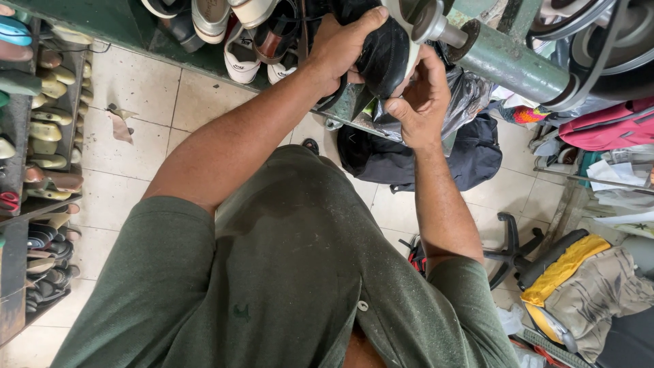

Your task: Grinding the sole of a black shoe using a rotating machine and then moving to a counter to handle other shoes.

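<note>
Hands work together on a black shoe [383,58] at the top of the view: the left hand [340,48] wraps its fingers over the upper, the right hand [422,99] pinches it from below, pressing it against the spinning head [426,20] of a green machine shaft [507,65]. Judging by this, the buffing step is in hand, and the next move calls for steady pressure and slow turning. The contact place itself is hidden behind the shoe, and the machine is cut off at the frame edge.

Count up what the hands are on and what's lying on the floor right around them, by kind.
Black shoe, held by the left hand and right hand: 1
Dark bag on the floor: 1
Grey plastic bag: 1
Office chair base: 1
Total: 4
</note>
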